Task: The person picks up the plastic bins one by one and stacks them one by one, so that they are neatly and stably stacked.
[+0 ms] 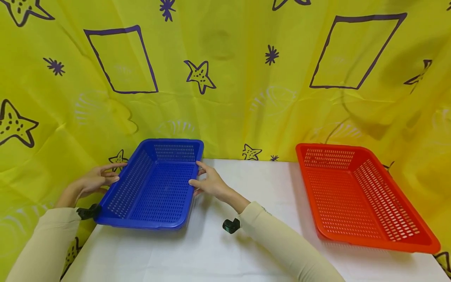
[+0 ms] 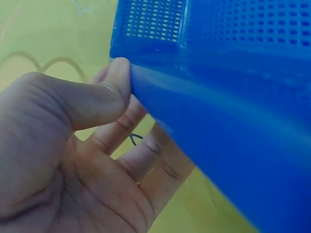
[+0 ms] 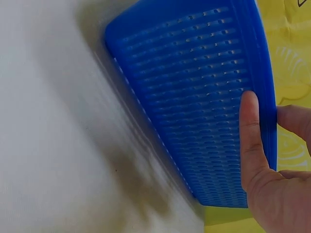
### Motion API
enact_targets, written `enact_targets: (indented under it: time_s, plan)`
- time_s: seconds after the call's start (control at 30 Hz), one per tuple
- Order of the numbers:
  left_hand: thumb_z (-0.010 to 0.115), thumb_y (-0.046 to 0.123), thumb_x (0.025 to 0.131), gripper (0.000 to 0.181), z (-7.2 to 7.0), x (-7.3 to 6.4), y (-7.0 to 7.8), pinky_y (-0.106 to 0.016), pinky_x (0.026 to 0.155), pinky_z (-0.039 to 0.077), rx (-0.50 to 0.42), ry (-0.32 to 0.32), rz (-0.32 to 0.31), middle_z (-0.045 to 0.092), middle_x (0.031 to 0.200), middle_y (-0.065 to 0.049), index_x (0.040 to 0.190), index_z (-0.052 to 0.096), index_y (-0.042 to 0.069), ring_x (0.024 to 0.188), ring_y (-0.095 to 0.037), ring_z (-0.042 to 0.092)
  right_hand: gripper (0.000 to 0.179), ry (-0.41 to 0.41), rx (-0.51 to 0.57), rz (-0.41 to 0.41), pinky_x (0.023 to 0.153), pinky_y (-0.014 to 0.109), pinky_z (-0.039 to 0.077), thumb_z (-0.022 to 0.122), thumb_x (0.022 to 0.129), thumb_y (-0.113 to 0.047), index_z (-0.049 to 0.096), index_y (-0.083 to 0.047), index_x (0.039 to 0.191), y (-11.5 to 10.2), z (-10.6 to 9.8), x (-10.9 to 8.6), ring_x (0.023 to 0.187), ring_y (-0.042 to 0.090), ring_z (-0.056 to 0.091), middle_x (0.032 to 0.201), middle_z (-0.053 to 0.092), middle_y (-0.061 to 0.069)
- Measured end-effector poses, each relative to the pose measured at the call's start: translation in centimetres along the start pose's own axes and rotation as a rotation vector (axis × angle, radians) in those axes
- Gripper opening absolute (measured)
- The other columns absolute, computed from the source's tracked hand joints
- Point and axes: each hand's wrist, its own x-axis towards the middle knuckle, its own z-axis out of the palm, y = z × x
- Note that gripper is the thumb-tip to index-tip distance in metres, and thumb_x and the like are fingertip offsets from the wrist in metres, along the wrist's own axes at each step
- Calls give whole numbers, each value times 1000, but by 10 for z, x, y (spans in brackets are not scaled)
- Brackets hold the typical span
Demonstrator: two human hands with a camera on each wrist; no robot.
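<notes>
A blue plastic basket with slotted walls and floor is at the left of the white table, with nothing in it. My left hand holds its left rim; in the left wrist view the thumb presses the rim, with the other fingers behind it. At the opposite side, my right hand pinches the right rim, thumb over the inside. One finger lies along the outer wall in the right wrist view. Whether the basket's base touches the table is hard to tell.
A red plastic basket stands on the right side of the white table. Behind and beside the table hangs a yellow cloth printed with stars and shells. The blue basket's left side reaches past the table's left edge.
</notes>
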Motion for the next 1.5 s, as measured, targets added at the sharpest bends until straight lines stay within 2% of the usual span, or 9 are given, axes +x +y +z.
enact_targets:
  time_s: [0.1, 0.23, 0.47, 0.63, 0.83, 1.07, 1.17, 1.4, 1.5]
  plan:
    - [55, 12, 107, 64, -2, 2, 4, -47, 84, 62, 24, -16, 12, 39, 144, -41, 163, 24, 7, 104, -26, 66, 83, 5, 3, 2, 80, 54, 61, 71, 96, 0, 23, -6, 163, -2, -2, 1, 61, 19, 70, 129, 49, 20]
    - [57, 12, 106, 65, -4, 2, 9, -47, 84, 62, 36, -34, 15, 48, 137, -36, 163, 25, 7, 102, -27, 67, 83, 3, 10, 4, 76, 48, 63, 71, 95, -1, 24, -5, 163, -3, -3, 2, 60, 19, 70, 127, 48, 19]
    - [58, 12, 106, 66, -5, 1, 13, -46, 83, 62, 45, -43, 2, 54, 133, -31, 162, 25, 4, 102, -27, 67, 83, 2, 11, 12, 84, 60, 58, 71, 95, 0, 23, -6, 163, -4, -2, 1, 59, 19, 70, 125, 48, 18]
    - [58, 11, 106, 67, -5, 1, 14, -45, 80, 62, 52, -47, -5, 61, 123, -23, 162, 24, 3, 99, -26, 67, 84, 5, 2, 14, 84, 60, 58, 72, 95, 0, 24, -6, 163, -5, -2, -1, 61, 21, 71, 123, 49, 17]
    - [57, 11, 106, 66, -4, 0, 14, -46, 80, 63, 43, -50, 2, 63, 121, -20, 162, 22, 1, 97, -27, 68, 83, -2, -1, 19, 83, 58, 59, 71, 95, 0, 24, -5, 163, -7, -6, -4, 63, 22, 71, 123, 49, 17]
    - [57, 9, 106, 67, 4, 0, 17, -49, 81, 63, -3, -58, 12, 60, 131, -27, 162, 23, 2, 99, -29, 70, 83, -6, 3, 35, 73, 47, 64, 71, 93, 4, 25, -4, 162, -8, -14, -7, 62, 20, 71, 122, 48, 19]
    - [56, 7, 106, 65, 9, 0, 18, -49, 81, 63, -11, -65, 25, 59, 130, -28, 162, 24, 1, 99, -29, 69, 83, -12, -6, 38, 71, 45, 64, 71, 93, 4, 24, -1, 162, -11, -17, -10, 62, 20, 71, 123, 48, 22]
    - [55, 5, 106, 64, 19, 0, 23, -47, 75, 63, 23, -63, 42, 63, 123, -25, 160, 23, -2, 94, -30, 70, 83, -17, -64, 73, 81, 56, 61, 71, 94, 2, 24, -2, 162, -15, -27, -18, 66, 22, 72, 124, 50, 23]
    - [54, 4, 106, 63, 25, 1, 25, -46, 72, 64, 28, -61, 46, 65, 118, -23, 160, 23, -2, 91, -29, 69, 82, -18, -85, 83, 79, 55, 61, 72, 94, 1, 25, -2, 162, -15, -33, -22, 69, 24, 73, 126, 50, 24]
